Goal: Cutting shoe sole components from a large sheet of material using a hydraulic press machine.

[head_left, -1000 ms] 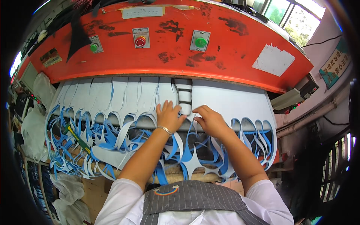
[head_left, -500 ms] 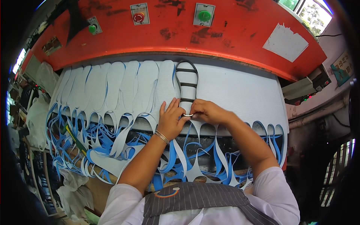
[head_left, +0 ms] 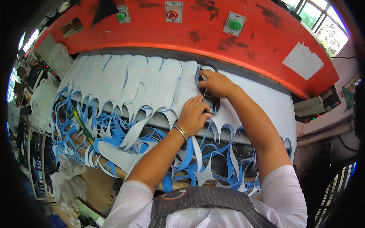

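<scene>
Below the red machine (head_left: 262, 49), just right of the cut soles (head_left: 152, 81), we see the black die (head_left: 217, 105) on a white sheet (head_left: 266, 98), its long axis pointing away from us. Our right hand (head_left: 216, 83) curls over its far half, our left hand (head_left: 192, 116) is at its near end; whether either grips it, we cannot tell.

Workshop, by the red push-button machine (head_left: 213, 41).
</scene>
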A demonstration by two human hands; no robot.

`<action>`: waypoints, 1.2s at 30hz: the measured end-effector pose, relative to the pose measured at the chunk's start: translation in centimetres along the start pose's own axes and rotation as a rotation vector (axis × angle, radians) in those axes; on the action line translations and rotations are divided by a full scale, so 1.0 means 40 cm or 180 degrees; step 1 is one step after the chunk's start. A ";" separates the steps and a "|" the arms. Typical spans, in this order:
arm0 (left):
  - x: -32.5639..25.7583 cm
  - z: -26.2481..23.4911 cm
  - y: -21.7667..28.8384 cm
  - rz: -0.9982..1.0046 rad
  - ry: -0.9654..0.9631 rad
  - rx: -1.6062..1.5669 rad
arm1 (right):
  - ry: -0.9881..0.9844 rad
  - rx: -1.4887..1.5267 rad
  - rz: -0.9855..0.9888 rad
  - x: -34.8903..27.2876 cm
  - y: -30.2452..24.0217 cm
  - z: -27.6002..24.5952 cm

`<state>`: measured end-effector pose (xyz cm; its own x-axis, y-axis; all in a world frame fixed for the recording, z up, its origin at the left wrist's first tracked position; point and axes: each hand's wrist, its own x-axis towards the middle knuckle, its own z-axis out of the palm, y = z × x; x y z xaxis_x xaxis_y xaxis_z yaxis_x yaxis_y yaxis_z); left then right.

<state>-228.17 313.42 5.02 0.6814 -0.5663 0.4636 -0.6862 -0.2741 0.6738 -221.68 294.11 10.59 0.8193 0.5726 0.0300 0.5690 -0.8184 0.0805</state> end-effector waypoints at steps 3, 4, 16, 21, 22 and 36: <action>-0.005 0.006 -0.017 -0.0562 0.0014 -0.0260 | 0.1166 0.0363 -0.1134 -0.003 0.043 0.023; -0.025 0.015 -0.037 -0.0494 0.0052 0.0111 | 0.1234 0.0261 -0.1200 0.002 0.039 0.039; 0.287 -0.015 0.063 -0.0909 -0.2867 0.2344 | 0.2080 0.1558 0.2259 -0.177 0.069 -0.148; 0.252 0.136 -0.145 -0.0284 -0.1085 0.2176 | 0.0092 0.1129 0.2951 -0.189 0.119 0.051; 0.247 0.150 -0.142 -0.0279 -0.0751 0.1931 | 0.0084 0.1143 0.3172 -0.186 0.133 0.080; 0.125 0.095 -0.097 -0.0139 -0.0850 0.1570 | 0.0848 0.1580 0.1632 -0.381 -0.067 0.147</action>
<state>-223.08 308.70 2.56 0.6679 -0.7058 0.2362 -0.7402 -0.5965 0.3104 -235.26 287.30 4.05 0.9807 0.0555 0.1875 0.1383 -0.8750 -0.4640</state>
